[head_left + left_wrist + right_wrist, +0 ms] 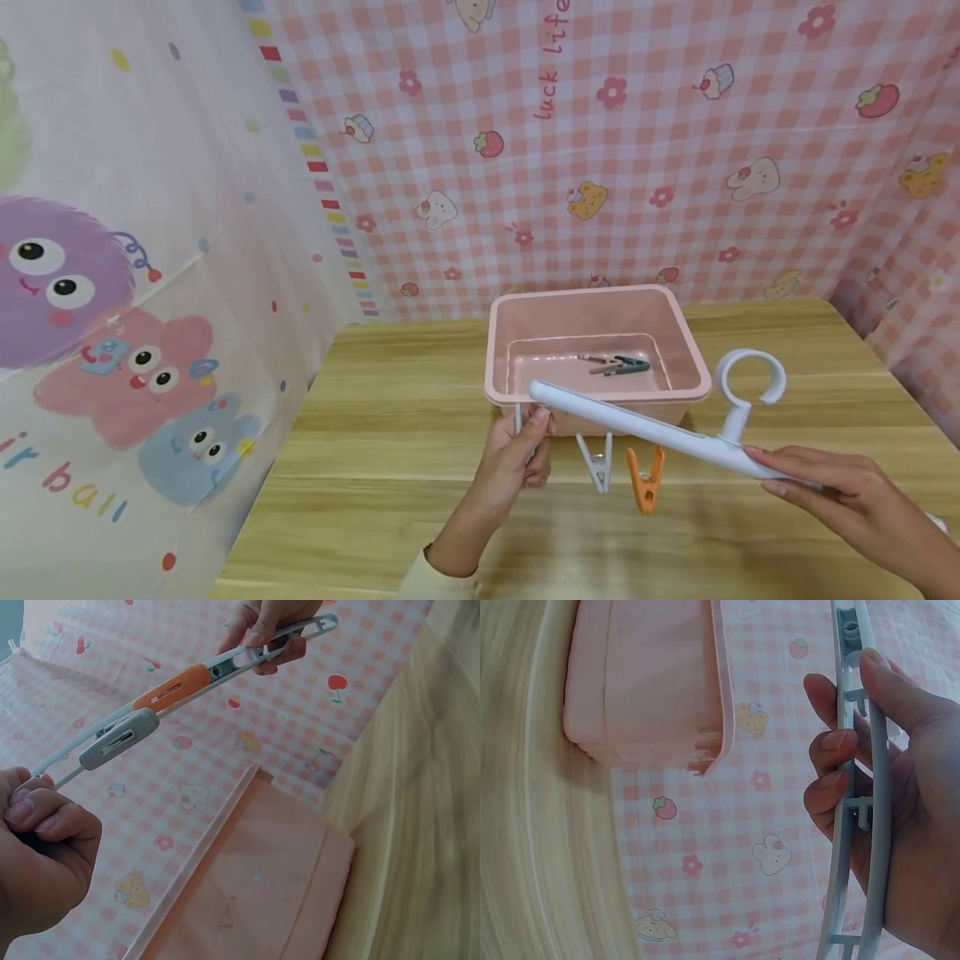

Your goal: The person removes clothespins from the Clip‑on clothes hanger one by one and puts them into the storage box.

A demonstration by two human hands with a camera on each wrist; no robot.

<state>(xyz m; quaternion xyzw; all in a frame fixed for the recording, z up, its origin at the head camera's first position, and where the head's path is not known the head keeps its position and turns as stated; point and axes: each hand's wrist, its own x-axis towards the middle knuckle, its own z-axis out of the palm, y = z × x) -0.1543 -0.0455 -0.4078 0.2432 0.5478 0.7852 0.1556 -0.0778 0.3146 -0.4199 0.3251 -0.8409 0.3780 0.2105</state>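
In the head view my right hand (855, 500) grips the right end of a pale blue plastic hanger (622, 420), whose open ring hook (726, 375) points up. A grey clothespin (602, 483) and an orange clothespin (646, 497) hang from the underside of the bar. By the hanger's left end, my left hand (517, 450) pinches another light grey clothespin (518, 417), mostly hidden by the fingers. The left wrist view shows the orange clip (172, 688) and grey clip (118, 739) side by side on the bar. In the right wrist view, fingers (831, 742) wrap the slotted hanger.
Behind the hanger a pink plastic bin (493, 354) stands on the wooden table (360, 467). Several clothespins (618, 365), dark teal and pinkish-brown, lie in it. A pink checked cloth (562, 167) hangs at the back, and a white printed cloth (225, 125) at the left.
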